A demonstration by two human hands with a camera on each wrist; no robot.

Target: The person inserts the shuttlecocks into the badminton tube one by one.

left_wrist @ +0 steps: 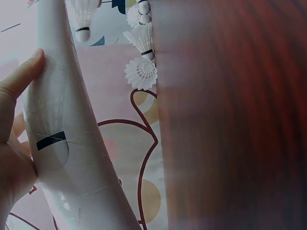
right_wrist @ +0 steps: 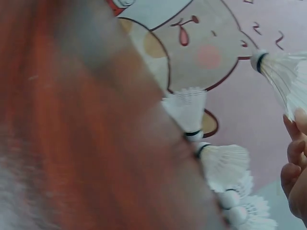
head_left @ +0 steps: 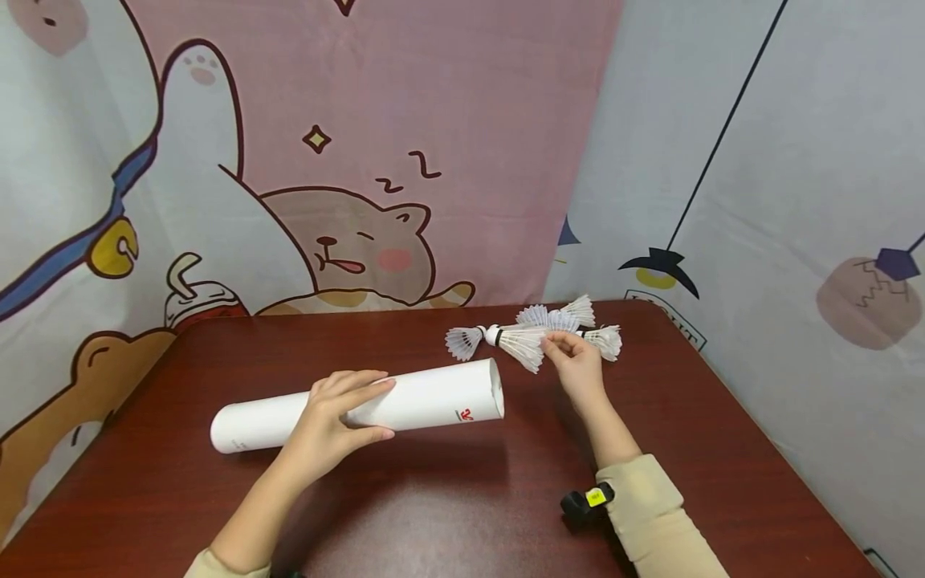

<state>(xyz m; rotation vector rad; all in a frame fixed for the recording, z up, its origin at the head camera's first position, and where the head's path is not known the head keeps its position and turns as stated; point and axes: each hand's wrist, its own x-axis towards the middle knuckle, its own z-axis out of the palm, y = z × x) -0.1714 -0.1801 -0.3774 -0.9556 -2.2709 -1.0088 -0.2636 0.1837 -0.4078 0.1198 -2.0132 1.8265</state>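
Observation:
My left hand [head_left: 336,417] grips a long white shuttlecock tube [head_left: 441,393] around its middle, thumb on the near side and fingers over the far side. The tube lies nearly level, its open end facing right. In the left wrist view the tube [left_wrist: 72,110] shows a printed shuttlecock picture. My right hand [head_left: 578,369] pinches the feather rim of a white shuttlecock [head_left: 519,343], cork pointing left. The right wrist view shows this shuttlecock [right_wrist: 283,76] held up off the table, between thumb and fingertips.
Several more shuttlecocks lie near the table's back edge, one to the left [head_left: 463,343] and one to the right [head_left: 605,341] of the held one. The dark red table [head_left: 433,514] meets a cartoon-printed cloth [head_left: 491,160] behind. A black strap [head_left: 587,502] is by the right sleeve.

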